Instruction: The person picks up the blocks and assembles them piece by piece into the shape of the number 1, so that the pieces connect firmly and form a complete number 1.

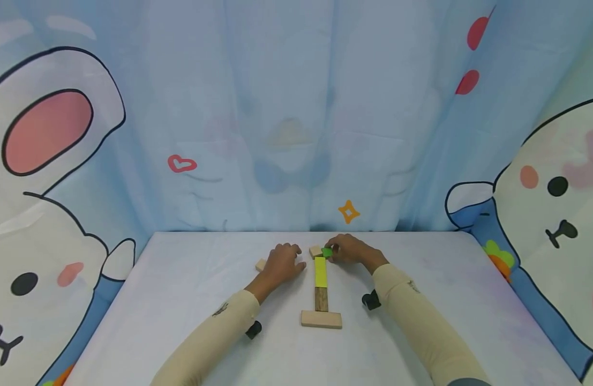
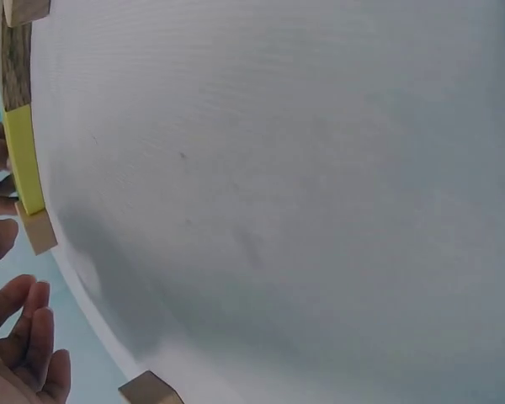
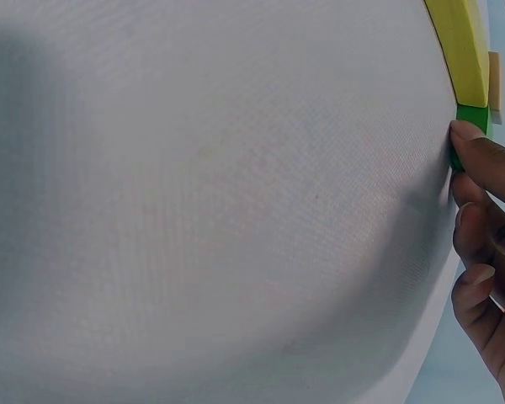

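My right hand (image 1: 349, 249) pinches a small green block (image 1: 327, 252) at the far end of a row of blocks. In the right wrist view its thumb and a finger hold the green block (image 3: 474, 119) against the end of the yellow block (image 3: 463, 55). Beside the green one sits a small plain wooden block (image 1: 315, 251). The yellow block (image 1: 321, 272) leads to a dark brown block (image 1: 321, 299), then to a light plank (image 1: 321, 319) lying crosswise. Left of the row, my left hand (image 1: 280, 264) hovers with loosely bent fingers, holding nothing.
Another plain wooden block (image 1: 260, 265) lies behind the left hand, partly hidden by it. The white table (image 1: 190, 279) ends at a blue patterned curtain (image 1: 277, 107). Black wrist cameras hang under both sleeves.
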The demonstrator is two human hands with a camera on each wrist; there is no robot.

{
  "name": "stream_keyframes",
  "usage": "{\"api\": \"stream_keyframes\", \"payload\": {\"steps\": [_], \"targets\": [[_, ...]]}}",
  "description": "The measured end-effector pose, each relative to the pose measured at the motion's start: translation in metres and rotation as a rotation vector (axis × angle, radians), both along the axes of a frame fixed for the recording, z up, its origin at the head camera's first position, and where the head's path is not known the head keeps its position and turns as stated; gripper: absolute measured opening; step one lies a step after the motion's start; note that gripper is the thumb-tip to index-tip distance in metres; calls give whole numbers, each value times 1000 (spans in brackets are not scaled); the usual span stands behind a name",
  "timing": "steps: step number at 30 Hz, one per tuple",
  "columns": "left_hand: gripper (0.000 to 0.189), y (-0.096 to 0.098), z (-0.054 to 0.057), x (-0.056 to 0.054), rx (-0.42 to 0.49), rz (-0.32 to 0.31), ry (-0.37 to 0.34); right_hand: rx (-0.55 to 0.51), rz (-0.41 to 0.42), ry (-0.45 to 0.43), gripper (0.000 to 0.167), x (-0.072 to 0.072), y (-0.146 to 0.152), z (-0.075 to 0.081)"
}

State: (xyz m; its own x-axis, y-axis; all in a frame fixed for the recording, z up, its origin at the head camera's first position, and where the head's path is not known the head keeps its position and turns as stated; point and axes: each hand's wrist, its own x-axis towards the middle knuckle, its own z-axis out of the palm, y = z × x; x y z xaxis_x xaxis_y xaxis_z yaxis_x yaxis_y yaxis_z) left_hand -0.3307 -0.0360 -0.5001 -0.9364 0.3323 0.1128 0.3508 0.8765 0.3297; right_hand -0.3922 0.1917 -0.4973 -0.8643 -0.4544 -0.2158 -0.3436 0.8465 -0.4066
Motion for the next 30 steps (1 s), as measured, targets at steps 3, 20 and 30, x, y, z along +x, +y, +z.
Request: {"api": "stream_keyframes", "payload": {"steps": [3, 20, 30], "targets": [[34, -4, -1, 3, -40, 10, 48, -2, 5, 4, 41, -1, 1, -1], [50, -41, -4, 17, -7, 114, 60, -50, 8, 12, 40, 1, 0, -3], [58, -63, 0, 19, -34, 172, -12, -48, 9, 26, 39, -1, 1, -5]]}}
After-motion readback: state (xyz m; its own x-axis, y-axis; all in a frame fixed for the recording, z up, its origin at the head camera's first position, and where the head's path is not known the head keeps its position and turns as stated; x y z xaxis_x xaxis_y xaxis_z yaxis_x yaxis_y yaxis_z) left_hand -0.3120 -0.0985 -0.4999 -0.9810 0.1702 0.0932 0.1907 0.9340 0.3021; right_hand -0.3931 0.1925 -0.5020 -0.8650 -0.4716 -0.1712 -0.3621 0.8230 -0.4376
